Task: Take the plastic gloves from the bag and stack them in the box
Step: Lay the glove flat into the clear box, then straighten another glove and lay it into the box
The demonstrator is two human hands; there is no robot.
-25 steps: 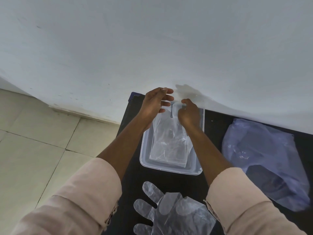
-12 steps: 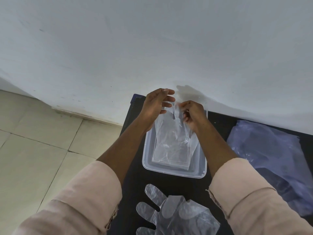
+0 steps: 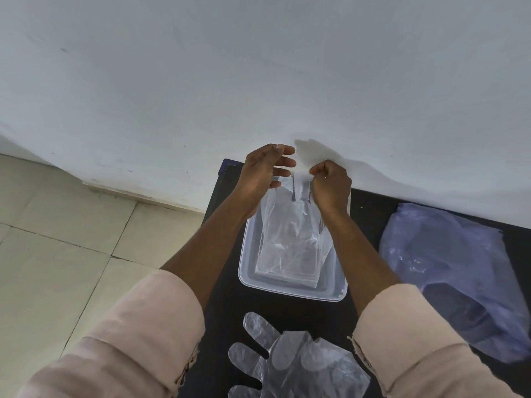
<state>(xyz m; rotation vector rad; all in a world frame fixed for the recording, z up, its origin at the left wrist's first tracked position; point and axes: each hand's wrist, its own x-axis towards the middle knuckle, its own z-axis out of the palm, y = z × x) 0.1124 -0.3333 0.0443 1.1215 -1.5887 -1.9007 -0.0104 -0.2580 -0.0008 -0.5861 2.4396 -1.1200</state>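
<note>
Where white wall (image 3: 258, 67) meets tiled floor (image 3: 57, 254), black table (image 3: 370, 208), clear box (image 3: 290, 288).

One clear rectangular plastic box (image 3: 293, 291) on one black table (image 3: 370, 214). One bluish translucent plastic bag (image 3: 448, 268). Two bare hands – left (image 3: 264, 170), right (image 3: 330, 185). Thin clear plastic gloves in two groups – exact number impossible to tell: held over box (image 3: 290, 234), loose heap (image 3: 293, 360).

A black table (image 3: 370, 208) is set against a white wall (image 3: 258, 67); pale floor tiles (image 3: 51, 254) are seen at the left.
</note>
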